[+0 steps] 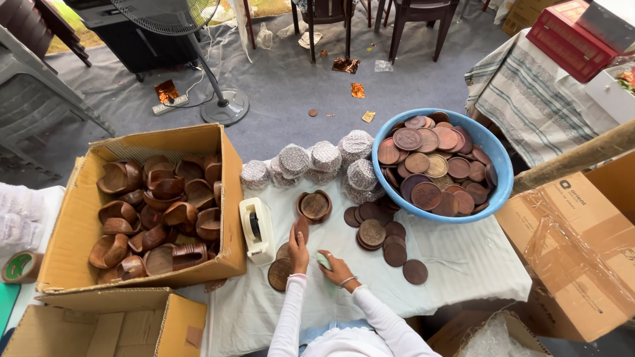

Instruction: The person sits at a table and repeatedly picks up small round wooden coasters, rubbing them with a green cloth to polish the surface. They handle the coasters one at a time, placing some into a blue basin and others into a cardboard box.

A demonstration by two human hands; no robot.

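Head cam: left hand (298, 251) fingers grip a brown wood lid (301, 228); right hand (336, 268) holds a green cloth (323, 260) on the bench (456, 261). Few lids done, blue bowl (501, 173) w/ lots left.

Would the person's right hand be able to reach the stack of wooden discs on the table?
Probably yes: the right hand rests on the cloth just beside the stack of wooden discs, with nothing between them.

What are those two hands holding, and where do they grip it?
Left hand pinches a brown wooden disc by its lower edge. Right hand covers a small green pad.
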